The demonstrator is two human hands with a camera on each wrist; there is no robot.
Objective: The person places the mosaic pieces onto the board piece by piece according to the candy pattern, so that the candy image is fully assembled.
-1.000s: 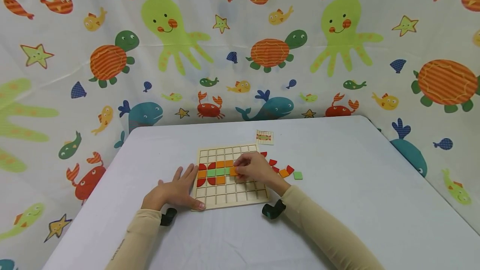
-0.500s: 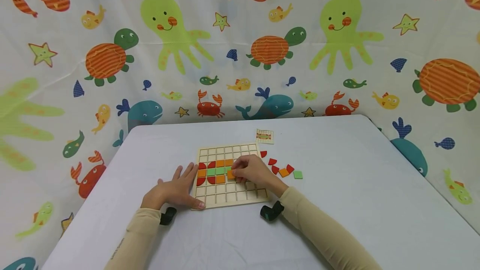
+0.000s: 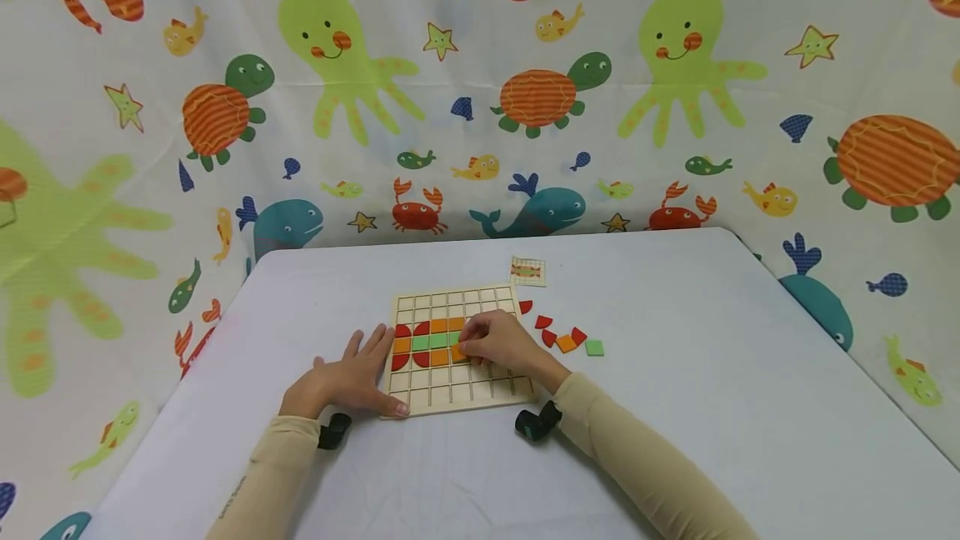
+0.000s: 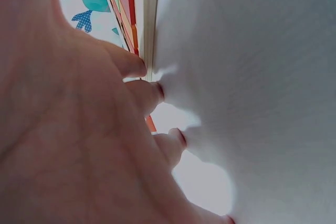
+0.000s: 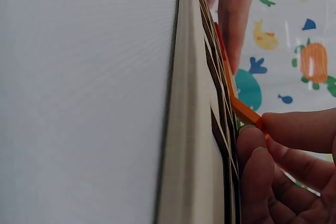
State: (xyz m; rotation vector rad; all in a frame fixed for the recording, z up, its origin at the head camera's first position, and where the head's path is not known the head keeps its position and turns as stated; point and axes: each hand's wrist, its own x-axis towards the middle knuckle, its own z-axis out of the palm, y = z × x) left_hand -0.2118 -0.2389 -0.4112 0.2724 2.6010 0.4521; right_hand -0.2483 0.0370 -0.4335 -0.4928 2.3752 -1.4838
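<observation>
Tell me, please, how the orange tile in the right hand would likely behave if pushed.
The orange tile is probably stiff, showing no bend where the right hand pinches it. It looks light, being thin and small beside the hand. Being flat, it would probably slide rather than roll.

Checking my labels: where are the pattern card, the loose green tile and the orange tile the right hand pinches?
Pattern card (image 3: 528,272): head view, middle of its printed face.
Loose green tile (image 3: 595,348): head view, middle of its top.
Orange tile (image 5: 245,110): right wrist view, its exposed part.
</observation>
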